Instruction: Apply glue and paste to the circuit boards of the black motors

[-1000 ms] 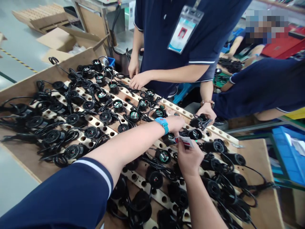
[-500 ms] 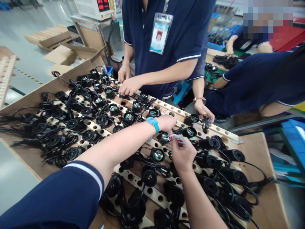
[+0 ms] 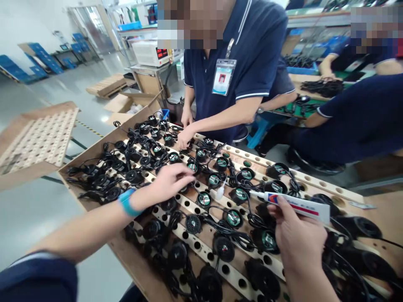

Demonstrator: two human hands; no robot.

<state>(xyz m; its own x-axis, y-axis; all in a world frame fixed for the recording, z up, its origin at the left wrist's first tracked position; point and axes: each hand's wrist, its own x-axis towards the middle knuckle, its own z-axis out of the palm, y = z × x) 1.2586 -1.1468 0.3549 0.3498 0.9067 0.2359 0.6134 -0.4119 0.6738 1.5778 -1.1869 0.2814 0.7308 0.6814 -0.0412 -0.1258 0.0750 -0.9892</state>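
My right hand (image 3: 297,237) is closed around a white glue tube (image 3: 316,209) with red and blue print, its thin nozzle pointing left over the black round housings. Nothing shows in my left hand (image 3: 166,184), which is over the housings with its fingers stretched out to the right. Between my hands lies a small white pointed piece (image 3: 220,192), perhaps a cap. Near the nozzle is a black housing with a green circuit board (image 3: 241,195) inside; another open housing (image 3: 233,218) sits just below it. Black cables are coiled among them.
The housings stand in a large wooden tray (image 3: 335,191) with rows of holed strips. Across it, a co-worker's hand (image 3: 185,137) reaches among the housings. A second holed tray (image 3: 37,138) is at the left. Another seated person (image 3: 362,117) is at the right.
My hands have moved apart: the left drew back leftward, the right moved right with the tube now plainly seen. The small white piece shows between them. The view has tilted up.
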